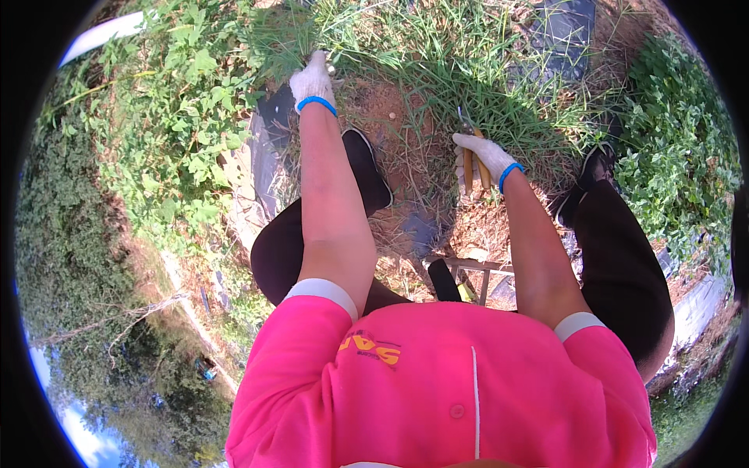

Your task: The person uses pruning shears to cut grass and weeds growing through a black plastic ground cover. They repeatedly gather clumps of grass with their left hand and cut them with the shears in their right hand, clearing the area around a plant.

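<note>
My left hand (pixel 313 83), in a white knit work glove with a blue cuff, is closed on a tuft of green grass (pixel 285 42) at the upper left of the middle. The blades fan out beyond the fist, and its roots cannot be made out. My right hand (pixel 488 153), gloved the same way, grips pruning shears (pixel 483 171) by their yellowish-brown handles. Their metal tip points away from me toward standing grass (pixel 485 96). Between the two hands lies bare reddish soil (pixel 389 111) strewn with dry stalks.
Leafy vines (pixel 193 117) grow on the left, and a leafy crop (pixel 673 146) on the right. Dark plastic mulch film (pixel 562 41) shows through the grass. My black shoes (pixel 367 169) flank the soil patch. A low metal frame (pixel 483 269) stands between my legs.
</note>
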{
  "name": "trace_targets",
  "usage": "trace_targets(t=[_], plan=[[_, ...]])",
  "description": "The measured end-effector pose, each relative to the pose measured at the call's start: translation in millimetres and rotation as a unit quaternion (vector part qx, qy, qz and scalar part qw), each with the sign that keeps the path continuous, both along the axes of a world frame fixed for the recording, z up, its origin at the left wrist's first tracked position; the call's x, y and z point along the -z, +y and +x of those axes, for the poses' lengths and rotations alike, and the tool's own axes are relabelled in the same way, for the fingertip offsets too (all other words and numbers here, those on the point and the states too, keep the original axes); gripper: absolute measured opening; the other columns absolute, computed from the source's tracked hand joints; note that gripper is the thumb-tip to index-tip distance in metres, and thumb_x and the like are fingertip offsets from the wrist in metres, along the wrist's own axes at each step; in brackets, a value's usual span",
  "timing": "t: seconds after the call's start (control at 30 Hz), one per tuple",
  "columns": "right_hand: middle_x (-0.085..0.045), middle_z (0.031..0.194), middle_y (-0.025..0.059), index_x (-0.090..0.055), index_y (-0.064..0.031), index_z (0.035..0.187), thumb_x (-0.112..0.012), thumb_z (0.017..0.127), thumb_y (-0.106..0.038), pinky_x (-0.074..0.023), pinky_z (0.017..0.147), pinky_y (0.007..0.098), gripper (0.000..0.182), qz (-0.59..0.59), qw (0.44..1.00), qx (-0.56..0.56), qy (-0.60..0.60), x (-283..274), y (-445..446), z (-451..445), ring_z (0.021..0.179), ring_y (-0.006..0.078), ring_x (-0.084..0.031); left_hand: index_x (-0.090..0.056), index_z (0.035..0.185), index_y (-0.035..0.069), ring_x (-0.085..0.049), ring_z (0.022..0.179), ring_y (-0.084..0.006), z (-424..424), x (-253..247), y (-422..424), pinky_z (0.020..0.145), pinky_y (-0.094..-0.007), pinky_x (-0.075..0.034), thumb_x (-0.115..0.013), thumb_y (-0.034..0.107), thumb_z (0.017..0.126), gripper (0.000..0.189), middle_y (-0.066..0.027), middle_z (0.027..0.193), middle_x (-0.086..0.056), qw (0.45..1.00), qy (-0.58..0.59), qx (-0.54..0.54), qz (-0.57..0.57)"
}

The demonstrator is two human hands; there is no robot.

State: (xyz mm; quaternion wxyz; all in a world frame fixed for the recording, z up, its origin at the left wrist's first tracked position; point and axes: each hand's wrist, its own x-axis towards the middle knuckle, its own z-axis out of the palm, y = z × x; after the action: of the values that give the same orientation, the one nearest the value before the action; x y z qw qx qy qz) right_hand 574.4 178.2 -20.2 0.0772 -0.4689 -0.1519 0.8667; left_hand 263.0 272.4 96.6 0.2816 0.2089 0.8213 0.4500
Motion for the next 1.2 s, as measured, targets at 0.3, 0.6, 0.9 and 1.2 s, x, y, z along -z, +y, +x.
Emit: trace_targets(t=[0.3, 0.6, 0.9, 1.2], plan=[[-0.063, 0.080, 0.0093, -0.059, -0.0055, 0.093, -0.073, 0.085, -0.046, -0.0597, 0.063, 0.0422, 0.043, 0.005, 1.000, -0.009, -0.017, 21, -3, 6, 0.069, 0.0244, -0.066, -0.074, 0.107, 0.006, -0.062, 0.098, -0.0213, 6, 84, -30, 0.093, -0.0324, -0.043, -0.055, 0.047, 0.090, 0.048, -0.0054, 0.099, -0.075, 0.953, 0.034, 0.144, -0.266], [-0.063, 0.077, 0.0071, -0.060, -0.0051, 0.095, -0.074, 0.085, -0.045, -0.0597, 0.064, 0.0386, 0.043, -0.005, 1.000, -0.022, -0.021, 29, 5, 12, 0.068, 0.0232, -0.067, -0.056, 0.114, -0.012, -0.070, 0.079, -0.0254, 73, 158, -17, 0.074, -0.0366, -0.053, -0.074, 0.059, 0.079, 0.082, -0.0182, 0.094, -0.068, 0.918, -0.081, 0.156, -0.356], [-0.063, 0.076, 0.0084, -0.061, -0.0028, 0.094, -0.071, 0.087, -0.042, -0.0595, 0.062, 0.0378, 0.041, -0.009, 1.000, -0.017, -0.016, 30, 6, 7, 0.065, 0.0219, -0.066, -0.064, 0.101, -0.004, -0.065, 0.076, -0.0241, 62, 189, -17, 0.069, -0.0388, -0.050, -0.071, 0.026, 0.083, 0.036, -0.0134, 0.090, -0.069, 0.932, -0.155, 0.056, -0.324], [-0.065, 0.077, 0.0087, -0.062, -0.0010, 0.095, -0.068, 0.090, -0.042, -0.0571, 0.064, 0.0331, 0.042, 0.024, 0.999, -0.037, -0.015, 13, 10, 5, 0.065, 0.0207, -0.066, -0.066, 0.110, 0.004, -0.068, 0.092, -0.0360, 36, 198, -42, 0.078, -0.0417, -0.055, -0.066, 0.013, 0.083, 0.028, -0.0206, 0.103, -0.069, 0.880, 0.087, 0.316, -0.344]])
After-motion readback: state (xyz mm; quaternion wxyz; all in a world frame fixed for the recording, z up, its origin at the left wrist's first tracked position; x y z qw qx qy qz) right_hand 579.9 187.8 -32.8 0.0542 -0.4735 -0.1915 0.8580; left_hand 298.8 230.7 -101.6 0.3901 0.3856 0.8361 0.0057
